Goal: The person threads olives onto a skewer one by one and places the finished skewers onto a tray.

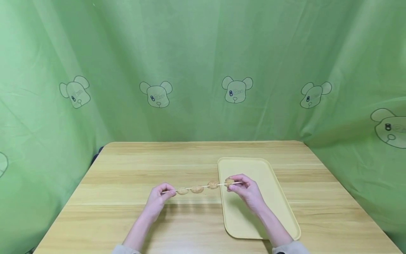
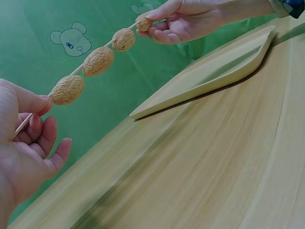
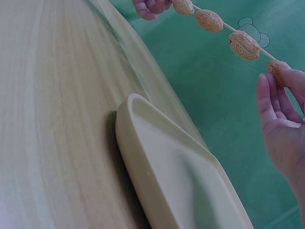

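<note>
A thin wooden skewer is held level above the table, strung with several brown, wrinkled balls that look like fried meatballs or tofu puffs. My left hand pinches the bare left end of the skewer between thumb and forefinger, beside the first ball. At the other end my right hand grips the last ball with thumb and fingertips. The skewer's tip pokes out past that ball. Gaps of bare stick separate the balls. In the right wrist view the left hand is partly cut off.
A pale yellow rectangular tray lies on the wooden table, right of centre, beneath my right hand and forearm. Green curtains with bear-head prints surround the table at the back and sides.
</note>
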Available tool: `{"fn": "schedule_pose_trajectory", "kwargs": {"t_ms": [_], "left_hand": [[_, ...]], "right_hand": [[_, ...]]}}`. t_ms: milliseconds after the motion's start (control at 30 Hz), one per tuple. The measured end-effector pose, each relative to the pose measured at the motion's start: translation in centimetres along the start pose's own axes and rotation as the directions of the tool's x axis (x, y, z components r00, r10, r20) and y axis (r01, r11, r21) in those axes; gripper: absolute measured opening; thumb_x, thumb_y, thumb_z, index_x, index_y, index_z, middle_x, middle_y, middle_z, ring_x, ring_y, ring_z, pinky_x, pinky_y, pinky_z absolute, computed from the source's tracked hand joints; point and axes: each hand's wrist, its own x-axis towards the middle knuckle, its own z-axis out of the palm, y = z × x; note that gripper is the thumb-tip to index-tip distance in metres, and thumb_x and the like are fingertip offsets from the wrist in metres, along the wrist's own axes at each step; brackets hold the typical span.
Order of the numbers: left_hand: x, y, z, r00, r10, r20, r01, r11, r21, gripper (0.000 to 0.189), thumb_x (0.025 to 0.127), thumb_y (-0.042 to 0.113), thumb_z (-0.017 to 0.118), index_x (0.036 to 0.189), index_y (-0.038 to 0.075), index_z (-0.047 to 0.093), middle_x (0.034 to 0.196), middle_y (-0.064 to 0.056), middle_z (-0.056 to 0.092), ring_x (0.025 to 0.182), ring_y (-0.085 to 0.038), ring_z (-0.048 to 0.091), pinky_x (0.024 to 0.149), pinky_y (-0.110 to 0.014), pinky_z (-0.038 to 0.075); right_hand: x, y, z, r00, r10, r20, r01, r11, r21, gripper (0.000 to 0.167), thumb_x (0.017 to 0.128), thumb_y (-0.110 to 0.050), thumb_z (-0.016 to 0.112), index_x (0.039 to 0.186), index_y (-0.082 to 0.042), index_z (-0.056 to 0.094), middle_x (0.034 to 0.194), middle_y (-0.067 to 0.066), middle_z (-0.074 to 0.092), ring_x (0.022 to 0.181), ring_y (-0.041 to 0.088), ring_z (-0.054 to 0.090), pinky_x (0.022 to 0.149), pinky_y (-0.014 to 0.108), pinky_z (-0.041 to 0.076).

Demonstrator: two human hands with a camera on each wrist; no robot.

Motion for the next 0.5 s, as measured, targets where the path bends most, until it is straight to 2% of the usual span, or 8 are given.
{"fn": "schedule_pose_trajectory", "kwargs": {"t_ms": [233,333,500], "left_hand": [[-0.01,0.03,0.12,1.0,0.007,0.023,-0.008,1.0,0.024,0.012,0.082,0.0,0.061,0.088,-0.01,0.057,0.082,-0.01,0.058,0.078,-0.017,0.055,0.083,-0.038,0.043],[0.07,-0.14,0.19,0.999,0.012,0.049,-0.015,0.998,0.053,0.012,0.083,0.002,0.061,0.088,-0.009,0.058,0.083,-0.013,0.058,0.079,-0.019,0.055,0.083,-0.041,0.043],[0.13,-0.51,0.32,0.994,0.017,0.108,-0.025,0.997,0.072,0.016,0.087,0.005,0.058,0.091,-0.01,0.058,0.087,-0.018,0.058,0.084,-0.025,0.057,0.083,-0.039,0.047]], "right_hand": [[0.03,0.02,0.08,0.999,0.021,-0.032,-0.021,1.0,-0.007,0.031,0.082,0.016,0.054,0.1,-0.007,0.064,0.096,0.004,0.066,0.08,0.013,0.064,0.078,0.027,0.051],[-0.07,-0.03,-0.08,0.998,0.022,-0.056,-0.023,1.0,-0.011,0.03,0.082,0.016,0.054,0.1,-0.005,0.064,0.095,0.004,0.066,0.08,0.014,0.063,0.077,0.027,0.052],[-0.16,-0.19,-0.26,0.996,0.023,-0.086,-0.024,1.0,0.0,0.027,0.083,0.015,0.054,0.104,0.001,0.062,0.093,0.006,0.066,0.08,0.014,0.064,0.077,0.027,0.052]]}}
